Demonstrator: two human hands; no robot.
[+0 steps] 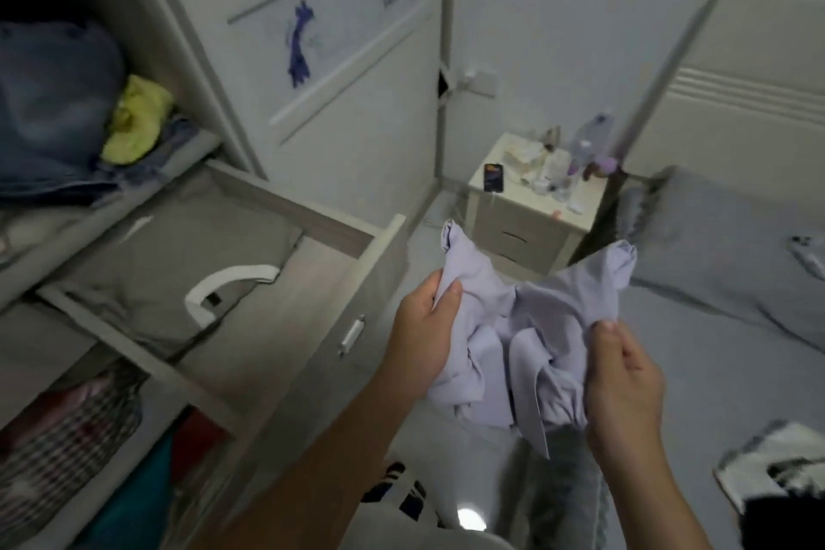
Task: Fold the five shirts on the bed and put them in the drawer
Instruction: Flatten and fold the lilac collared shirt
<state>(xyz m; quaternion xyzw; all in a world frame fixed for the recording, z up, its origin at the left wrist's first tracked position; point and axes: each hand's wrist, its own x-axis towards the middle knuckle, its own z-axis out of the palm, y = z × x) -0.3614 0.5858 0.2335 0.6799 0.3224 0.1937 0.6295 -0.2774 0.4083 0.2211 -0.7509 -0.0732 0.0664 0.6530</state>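
Note:
A crumpled pale lilac shirt (504,326) hangs between both hands, above the floor between wardrobe and bed. My left hand (424,335) grips its left side, thumb on top of the cloth. My right hand (622,384) pinches its right side between thumb and fingers. To the left the wardrobe drawer (357,232) stands pulled open, with a folded grey shirt (178,272) with a white collar lying inside. At the lower right, on the bed (714,362), lie a white-and-black garment (777,464) and a dark one (781,522).
A wardrobe shelf above the drawer holds dark blue cloth (53,112) and a yellow-green item (134,121). Below it sit more clothes (71,429). A bedside table (535,210) with a phone and bottles stands at the back, next to a grey pillow (723,246).

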